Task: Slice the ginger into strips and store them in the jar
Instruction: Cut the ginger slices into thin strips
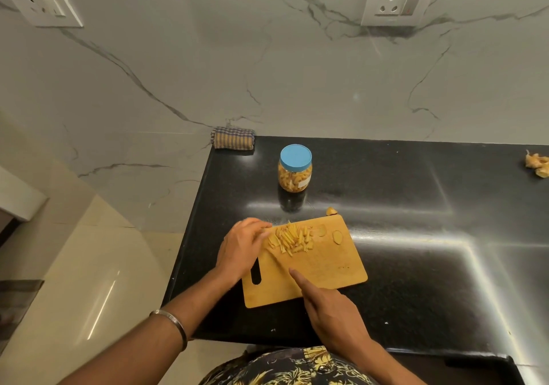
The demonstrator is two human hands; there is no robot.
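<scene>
A wooden cutting board [326, 269] lies on the black counter with a pile of yellow ginger strips [292, 239] near its far edge. Two round ginger slices [337, 236] lie just right of the pile. My left hand [242, 251] is at the pile's left edge, its blurred fingers curled over ginger there. My right hand [329, 307] is at the board's near edge, index finger stretched toward the pile along a thin knife blade [277, 257] seen edge-on. Its handle is hidden in the hand. Behind the board stands the jar [295, 169], blue lid on, filled with ginger strips.
One ginger bit [331, 211] lies on the counter [416, 206] beyond the board's far corner. Ginger scraps [538, 165] sit at the far right. A folded checked cloth [233, 138] rests against the marble wall. The counter's left edge drops to the floor.
</scene>
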